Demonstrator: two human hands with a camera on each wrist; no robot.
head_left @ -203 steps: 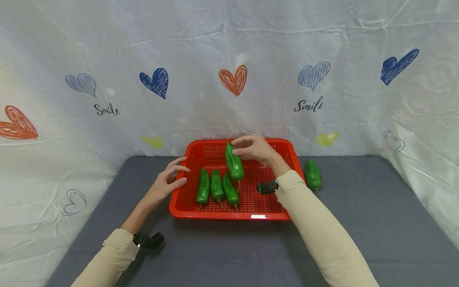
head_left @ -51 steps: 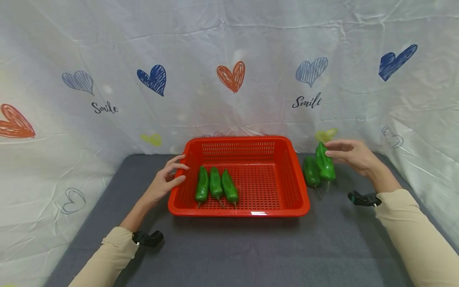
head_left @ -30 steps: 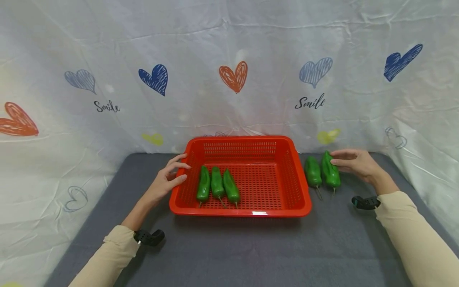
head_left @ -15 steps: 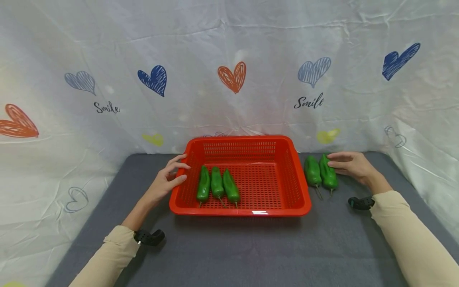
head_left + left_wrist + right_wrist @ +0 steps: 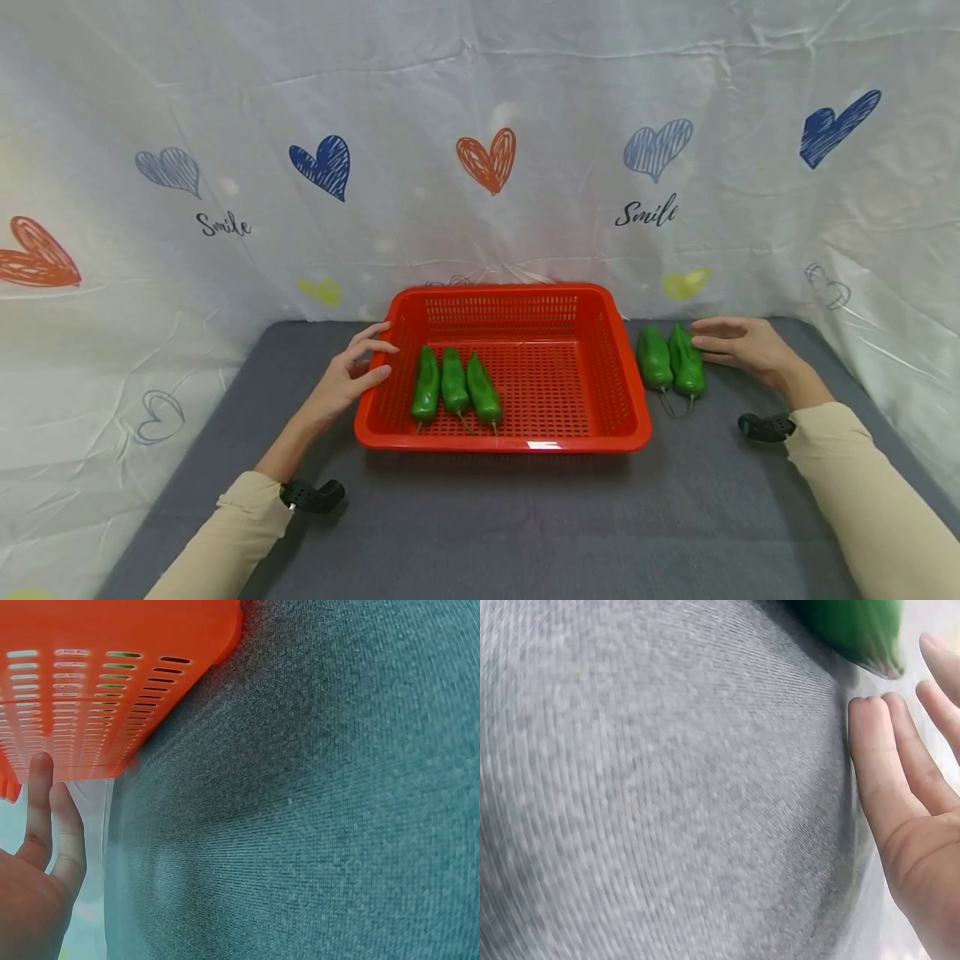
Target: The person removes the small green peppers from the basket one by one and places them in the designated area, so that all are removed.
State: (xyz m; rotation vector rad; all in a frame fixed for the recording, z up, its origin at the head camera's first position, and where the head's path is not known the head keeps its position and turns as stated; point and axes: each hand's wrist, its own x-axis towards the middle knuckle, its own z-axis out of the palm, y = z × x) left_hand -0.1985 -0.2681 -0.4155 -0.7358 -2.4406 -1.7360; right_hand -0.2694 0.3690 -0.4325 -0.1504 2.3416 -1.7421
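Observation:
My left hand (image 5: 343,382) rests with extended fingers at the left rim of a red plastic basket (image 5: 480,444); in the left wrist view its fingers (image 5: 69,840) lie by the slotted outer wall. Inside the basket, toward the left, three green peppers lie side by side: one (image 5: 425,387), a middle one (image 5: 453,385) and a third (image 5: 483,393). On the cloth right of the basket are two more, a pepper (image 5: 655,360) and its neighbour (image 5: 686,367). My right hand (image 5: 750,348) is just right of that neighbour; the right wrist view shows its loose fingers (image 5: 874,742) apart from the pepper (image 5: 855,626).
A dark grey cloth (image 5: 480,533) covers the table. Behind it hangs a white curtain (image 5: 562,208) printed with hearts and "Smile". Each wrist carries a black strapped device, one on the left (image 5: 313,497) and another on the right (image 5: 765,427).
My right hand carried a green pepper out of the basket, set it beside the one on the cloth, slid it closer, and has now let go. The left hand stayed at the rim.

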